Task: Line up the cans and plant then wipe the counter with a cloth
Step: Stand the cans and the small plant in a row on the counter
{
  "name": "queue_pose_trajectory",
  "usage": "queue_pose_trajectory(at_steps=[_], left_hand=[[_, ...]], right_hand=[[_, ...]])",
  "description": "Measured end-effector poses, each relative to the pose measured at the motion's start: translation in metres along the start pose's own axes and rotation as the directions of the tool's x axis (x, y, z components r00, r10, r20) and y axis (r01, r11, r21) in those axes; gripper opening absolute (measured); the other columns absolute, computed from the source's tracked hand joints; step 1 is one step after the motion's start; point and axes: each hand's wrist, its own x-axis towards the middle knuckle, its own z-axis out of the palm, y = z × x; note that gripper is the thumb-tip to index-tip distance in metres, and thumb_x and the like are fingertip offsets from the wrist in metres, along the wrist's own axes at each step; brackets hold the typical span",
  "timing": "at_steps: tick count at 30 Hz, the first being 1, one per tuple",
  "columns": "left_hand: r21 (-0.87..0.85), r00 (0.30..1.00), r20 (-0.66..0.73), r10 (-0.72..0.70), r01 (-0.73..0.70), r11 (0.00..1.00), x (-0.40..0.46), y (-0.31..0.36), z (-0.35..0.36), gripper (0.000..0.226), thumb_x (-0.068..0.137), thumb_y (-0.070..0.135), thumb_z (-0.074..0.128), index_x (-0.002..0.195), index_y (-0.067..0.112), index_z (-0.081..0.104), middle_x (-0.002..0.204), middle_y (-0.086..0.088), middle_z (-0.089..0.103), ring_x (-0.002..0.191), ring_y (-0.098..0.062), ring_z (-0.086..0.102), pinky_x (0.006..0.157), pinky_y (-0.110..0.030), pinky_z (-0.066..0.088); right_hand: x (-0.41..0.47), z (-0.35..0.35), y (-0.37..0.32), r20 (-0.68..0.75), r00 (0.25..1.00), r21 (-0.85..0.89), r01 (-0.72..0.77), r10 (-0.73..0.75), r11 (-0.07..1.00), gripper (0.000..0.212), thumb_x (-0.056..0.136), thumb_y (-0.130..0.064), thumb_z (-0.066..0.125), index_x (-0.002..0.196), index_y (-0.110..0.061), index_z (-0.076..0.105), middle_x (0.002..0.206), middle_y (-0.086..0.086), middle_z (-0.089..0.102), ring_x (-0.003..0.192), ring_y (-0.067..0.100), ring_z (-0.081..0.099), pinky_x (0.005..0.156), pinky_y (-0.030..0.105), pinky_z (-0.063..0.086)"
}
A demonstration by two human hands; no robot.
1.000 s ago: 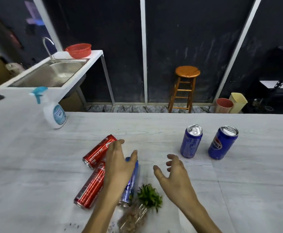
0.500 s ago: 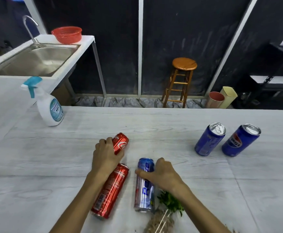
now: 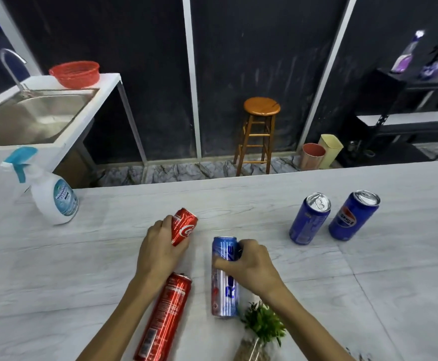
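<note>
Left hand [image 3: 160,250]: closed around the short red can [image 3: 183,226], fingers wrapped over its left side, palm on the lower part; top end of the can pointing away and to the right.
Short red can: tilted in the left hand; whether its lower end touches the table [image 3: 82,277] cannot be told.
Right hand [image 3: 249,265]: closed on the blue and silver can [image 3: 224,277], thumb across the front of the upper half, fingers curled behind the far end.
Blue and silver can: lying lengthwise on the table, top end away from the camera, just right of the tall red can [image 3: 164,319] and apart from it.
Tall red can: lying on its side near the bottom edge of the view, under the left wrist and forearm, top end away; not gripped.
Plant [image 3: 263,323]: green leaves just right of the blue and silver can's near end, below the right forearm; container cut off by the bottom edge, so upright or lying cannot be told.
Plain blue can [image 3: 309,218]: upright on the table at the right, well apart from both hands.
Pepsi can [image 3: 353,216]: upright just beside the plain blue can, on its right, a narrow gap between them.
Spray bottle [image 3: 49,194]: white with a blue trigger, upright at the far left of the table.
Background: steel sink [image 3: 25,118] with a red basket [image 3: 75,74] on its rim at upper left; wooden stool [image 3: 259,131] on the floor beyond the table; two bins [image 3: 319,155] to the right of the stool.
</note>
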Motion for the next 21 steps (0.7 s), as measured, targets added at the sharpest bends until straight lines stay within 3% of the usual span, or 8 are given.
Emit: queue_pose_trajectory(at_steps=[2, 5, 8, 12, 14, 17, 19, 21], left_hand=[[-0.025, 0.998, -0.041, 0.049, -0.05, 0.998, -0.002, 0.017, 0.0, 0.066, 0.091, 0.046, 0.071, 0.145, 0.017, 0.048, 0.127, -0.006, 0.064, 0.114, -0.024, 0.061, 0.091, -0.038, 0.053], [-0.122, 0.991, -0.095, 0.091, -0.103, 0.987, -0.009, 0.051, 0.001, 0.073, 0.088, 0.046, 0.075, 0.149, 0.02, 0.044, 0.136, 0.0, 0.061, 0.122, -0.021, 0.06, 0.096, -0.037, 0.053], [-0.235, 0.986, -0.125, 0.114, -0.141, 0.962, -0.021, 0.086, 0.01, 0.072, 0.085, 0.05, 0.076, 0.145, 0.023, 0.046, 0.132, 0.004, 0.064, 0.115, -0.017, 0.063, 0.095, -0.038, 0.056], [-0.346, 0.987, -0.127, 0.099, -0.137, 0.928, -0.04, 0.12, 0.032, 0.067, 0.081, 0.051, 0.079, 0.136, 0.026, 0.049, 0.126, 0.005, 0.069, 0.109, -0.015, 0.067, 0.09, -0.035, 0.058], [-0.36, 0.99, -0.106, 0.089, -0.121, 0.925, -0.047, 0.132, 0.044, 0.063, 0.081, 0.051, 0.079, 0.13, 0.026, 0.05, 0.124, 0.002, 0.07, 0.109, -0.018, 0.068, 0.089, -0.041, 0.059], [-0.358, 0.991, -0.119, 0.066, -0.105, 0.928, -0.05, 0.141, 0.058, 0.058, 0.081, 0.047, 0.081, 0.123, 0.023, 0.05, 0.12, -0.002, 0.071, 0.105, -0.025, 0.069, 0.083, -0.043, 0.058], [-0.367, 0.988, -0.15, 0.034, -0.088, 0.926, -0.05, 0.142, 0.063, 0.056, 0.082, 0.044, 0.081, 0.121, 0.021, 0.049, 0.117, -0.004, 0.071, 0.102, -0.028, 0.069, 0.081, -0.041, 0.056], [-0.379, 0.985, -0.174, 0.003, -0.07, 0.923, -0.049, 0.14, 0.066, 0.055, 0.083, 0.042, 0.081, 0.121, 0.021, 0.048, 0.116, -0.004, 0.07, 0.101, -0.027, 0.069, 0.079, -0.039, 0.054]], right_hand=[[-0.002, -0.011, 0.0, -0.109, 0.992, 0.032, 0.06, -0.057, 0.998, 0.034, 0.077, -0.035, 0.082, 0.081, -0.004, 0.068, 0.07, 0.002, 0.067, 0.053, 0.008, 0.049, 0.045, 0.019, 0.038], [-0.008, -0.031, 0.003, -0.223, 0.966, 0.077, 0.15, -0.13, 0.986, 0.025, 0.078, -0.034, 0.084, 0.091, -0.02, 0.067, 0.08, -0.009, 0.072, 0.064, 0.0, 0.064, 0.052, 0.011, 0.047], [-0.015, -0.05, 0.016, -0.286, 0.939, 0.091, 0.224, -0.19, 0.97, 0.039, 0.076, -0.031, 0.086, 0.107, -0.033, 0.061, 0.09, -0.017, 0.072, 0.082, -0.006, 0.068, 0.062, 0.007, 0.051], [-0.027, -0.077, 0.044, -0.357, 0.907, 0.102, 0.277, -0.225, 0.955, 0.052, 0.076, -0.03, 0.087, 0.119, -0.033, 0.057, 0.105, -0.016, 0.07, 0.097, -0.008, 0.066, 0.074, 0.007, 0.053], [-0.03, -0.089, 0.058, -0.384, 0.898, 0.114, 0.278, -0.216, 0.954, 0.056, 0.078, -0.028, 0.088, 0.123, -0.033, 0.054, 0.111, -0.014, 0.069, 0.103, -0.004, 0.067, 0.083, 0.013, 0.057], [-0.029, -0.099, 0.068, -0.386, 0.898, 0.121, 0.278, -0.213, 0.953, 0.063, 0.082, -0.024, 0.088, 0.136, -0.019, 0.056, 0.128, -0.001, 0.067, 0.116, 0.011, 0.065, 0.099, 0.03, 0.058], [-0.023, -0.1, 0.071, -0.384, 0.892, 0.084, 0.292, -0.24, 0.953, 0.068, 0.084, -0.023, 0.087, 0.143, -0.014, 0.053, 0.135, 0.002, 0.063, 0.121, 0.012, 0.06, 0.102, 0.019, 0.051], [-0.018, -0.097, 0.072, -0.381, 0.887, 0.053, 0.303, -0.261, 0.952, 0.067, 0.086, -0.023, 0.086, 0.144, -0.014, 0.052, 0.137, 0.001, 0.059, 0.121, 0.01, 0.055, 0.095, 0.001, 0.039]])
